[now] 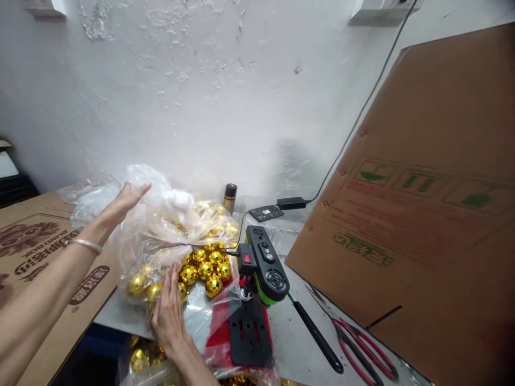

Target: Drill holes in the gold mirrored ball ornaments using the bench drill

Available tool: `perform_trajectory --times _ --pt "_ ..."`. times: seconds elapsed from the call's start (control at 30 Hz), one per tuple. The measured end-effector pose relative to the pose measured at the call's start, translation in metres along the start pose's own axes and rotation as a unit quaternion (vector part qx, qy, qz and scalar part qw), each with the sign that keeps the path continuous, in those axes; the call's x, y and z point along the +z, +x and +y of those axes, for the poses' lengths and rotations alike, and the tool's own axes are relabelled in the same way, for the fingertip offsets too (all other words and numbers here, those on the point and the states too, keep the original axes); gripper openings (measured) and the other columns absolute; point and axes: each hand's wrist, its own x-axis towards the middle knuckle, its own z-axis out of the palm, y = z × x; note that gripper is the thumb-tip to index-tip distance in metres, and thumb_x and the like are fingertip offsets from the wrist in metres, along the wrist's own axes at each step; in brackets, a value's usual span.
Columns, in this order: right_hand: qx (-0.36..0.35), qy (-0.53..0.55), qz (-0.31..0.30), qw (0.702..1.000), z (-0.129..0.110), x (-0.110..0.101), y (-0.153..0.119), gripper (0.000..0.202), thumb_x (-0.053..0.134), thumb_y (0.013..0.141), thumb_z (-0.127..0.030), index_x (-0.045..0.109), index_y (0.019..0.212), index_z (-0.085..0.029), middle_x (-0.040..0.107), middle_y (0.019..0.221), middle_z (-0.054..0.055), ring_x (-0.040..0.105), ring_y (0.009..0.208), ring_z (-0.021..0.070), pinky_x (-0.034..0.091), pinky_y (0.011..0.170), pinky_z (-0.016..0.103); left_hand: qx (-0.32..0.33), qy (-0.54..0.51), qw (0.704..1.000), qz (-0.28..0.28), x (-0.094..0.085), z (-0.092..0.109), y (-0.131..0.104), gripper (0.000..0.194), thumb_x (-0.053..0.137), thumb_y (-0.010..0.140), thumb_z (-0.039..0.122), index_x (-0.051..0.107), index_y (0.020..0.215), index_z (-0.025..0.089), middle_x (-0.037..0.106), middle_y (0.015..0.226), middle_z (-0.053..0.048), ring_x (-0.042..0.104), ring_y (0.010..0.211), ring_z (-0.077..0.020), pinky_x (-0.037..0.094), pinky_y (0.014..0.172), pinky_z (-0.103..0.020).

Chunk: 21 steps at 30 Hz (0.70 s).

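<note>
A clear plastic bag (132, 236) of shiny gold mirror-faceted balls (205, 269) lies on the grey table. My left hand (131, 198) is at the bag's upper left, beside bunched white plastic (147, 179), with its fingers spread. Flat against the lower part of the bag rests my right hand (169, 305), fingers stretched out and touching the plastic over several balls. Whether either palm covers anything is hidden. More gold balls (140, 359) in plastic sit lower down, below the table edge.
A black clamp-like device with fans (266, 262) stands right of the bag. Red-handled scissors (362, 348) and a black-handled tool (316, 332) lie farther right. A large carton (422, 161) leans at right; a cardboard box (44, 236) is at left. A dark bottle (230, 197) stands behind.
</note>
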Motion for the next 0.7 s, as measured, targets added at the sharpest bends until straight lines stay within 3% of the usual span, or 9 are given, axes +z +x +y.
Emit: perform_trajectory --times 0.07,0.1,0.17,0.23,0.33,0.43,0.57,0.63,0.7 --pt "-0.018 0.001 -0.023 1.000 -0.010 0.002 0.004 0.103 0.053 0.059 0.009 0.031 0.160 0.008 0.028 0.169 0.034 0.034 0.158 0.0419 0.046 0.122 0.052 -0.054 0.041 0.998 -0.004 0.008 -0.017 -0.046 0.117 0.070 0.083 0.080 0.033 0.156 -0.004 0.023 0.170 -0.036 0.020 0.156 -0.0593 0.019 0.122 -0.082" --pt "-0.035 0.006 -0.043 0.998 -0.015 0.001 0.006 0.105 0.056 0.057 0.008 0.032 0.159 0.010 0.029 0.168 0.035 0.035 0.157 0.0426 0.046 0.122 0.051 -0.053 0.062 0.996 -0.022 0.015 -0.026 -0.071 0.107 0.074 0.081 0.075 0.043 0.155 0.005 0.027 0.171 -0.030 0.024 0.156 -0.0571 0.021 0.123 -0.079" --pt "-0.096 0.019 -0.093 0.991 -0.027 -0.006 0.012 0.107 0.062 0.058 0.002 0.030 0.160 0.010 0.035 0.166 0.035 0.040 0.156 0.0414 0.045 0.122 0.048 0.033 0.167 0.980 -0.102 0.032 -0.046 -0.125 0.073 0.067 0.088 0.068 0.065 0.142 0.020 0.042 0.167 -0.019 0.030 0.157 -0.0504 0.024 0.125 -0.075" --pt "-0.168 0.033 -0.130 0.977 -0.035 -0.018 0.013 0.102 0.066 0.068 -0.007 0.029 0.162 0.004 0.045 0.163 0.028 0.047 0.153 0.0349 0.044 0.124 0.044 0.073 0.235 0.954 -0.171 0.050 -0.071 -0.174 0.046 0.062 0.094 0.060 0.077 0.127 0.033 0.049 0.165 -0.010 0.029 0.158 -0.0490 0.025 0.122 -0.078" --pt "-0.211 0.041 -0.111 0.970 -0.034 -0.038 -0.005 0.070 0.062 0.090 -0.018 0.044 0.156 -0.006 0.060 0.154 0.018 0.055 0.147 0.0252 0.042 0.125 0.037 0.035 0.263 0.946 -0.188 0.071 -0.109 -0.221 0.043 0.050 0.102 0.051 0.078 0.129 0.033 0.052 0.163 -0.011 0.033 0.157 -0.0475 0.031 0.120 -0.077" --pt "-0.189 0.017 -0.038 0.981 -0.015 -0.054 -0.051 0.044 0.054 0.100 -0.024 0.060 0.142 -0.012 0.067 0.147 0.013 0.056 0.146 0.0234 0.044 0.125 0.042 0.028 0.249 0.954 -0.163 0.082 -0.135 -0.239 0.048 0.037 0.108 0.045 0.070 0.141 0.033 0.053 0.164 -0.009 0.039 0.155 -0.0404 0.036 0.122 -0.070" --pt "0.010 -0.144 0.083 0.986 0.020 -0.058 -0.120 0.058 0.046 0.103 -0.022 0.044 0.161 -0.021 0.048 0.165 0.015 0.036 0.160 0.0350 0.052 0.115 0.061 0.118 0.259 0.955 -0.084 0.089 -0.148 -0.243 0.047 0.037 0.109 0.039 0.065 0.146 0.031 0.054 0.162 -0.012 0.042 0.154 -0.0393 0.038 0.120 -0.070" --pt "0.089 -0.185 0.118 0.972 0.033 -0.051 -0.139 0.052 0.046 0.106 -0.031 0.053 0.156 -0.022 0.049 0.164 0.018 0.042 0.156 0.0392 0.054 0.110 0.063 0.157 0.262 0.951 -0.052 0.092 -0.151 -0.241 0.046 0.038 0.109 0.035 0.067 0.143 0.029 0.057 0.159 -0.013 0.046 0.151 -0.0382 0.042 0.118 -0.066" --pt "0.120 -0.198 0.127 0.964 0.041 -0.042 -0.145 0.048 0.047 0.106 -0.039 0.064 0.146 -0.018 0.054 0.159 0.022 0.051 0.149 0.0419 0.054 0.109 0.064 0.178 0.260 0.948 -0.042 0.093 -0.155 -0.235 0.044 0.039 0.109 0.034 0.069 0.141 0.027 0.059 0.157 -0.014 0.048 0.150 -0.0371 0.046 0.116 -0.061"
